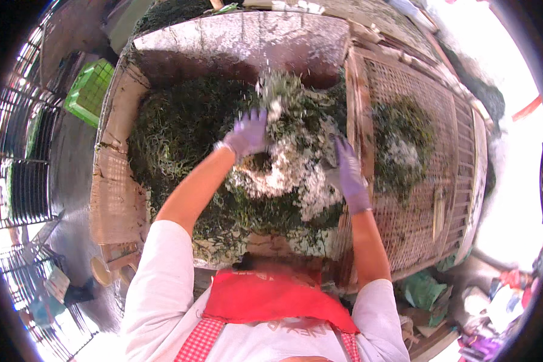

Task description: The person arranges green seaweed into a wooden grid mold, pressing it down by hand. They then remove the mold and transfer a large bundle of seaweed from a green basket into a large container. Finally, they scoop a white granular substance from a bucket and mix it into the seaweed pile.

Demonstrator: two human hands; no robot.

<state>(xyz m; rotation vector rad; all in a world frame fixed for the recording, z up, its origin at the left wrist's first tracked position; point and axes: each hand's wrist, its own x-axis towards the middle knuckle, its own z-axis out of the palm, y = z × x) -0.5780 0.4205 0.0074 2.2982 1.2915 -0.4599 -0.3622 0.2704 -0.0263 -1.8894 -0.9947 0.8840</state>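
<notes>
Both my hands wear thin purple gloves and are over a heap of dark green seaweed-like strands (176,131) in a large rectangular tub (117,181). My left hand (249,133) has its fingers spread above the middle of the heap, with nothing in it. White, salt-like granules (271,178) lie in clumps on the strands between and below my hands. My right hand (350,174) is at the right side of these granules, near the tub's right wall, its fingers stretched out. Motion blurs both hands. White flecks and green strands look scattered beyond my left hand.
Right of the tub, a woven slatted rack (407,231) bears a smaller green clump (400,145) with white granules. A bright green plastic crate (90,92) stands at left. Green sacking (423,292) lies at lower right. A red apron (276,296) hangs before my body.
</notes>
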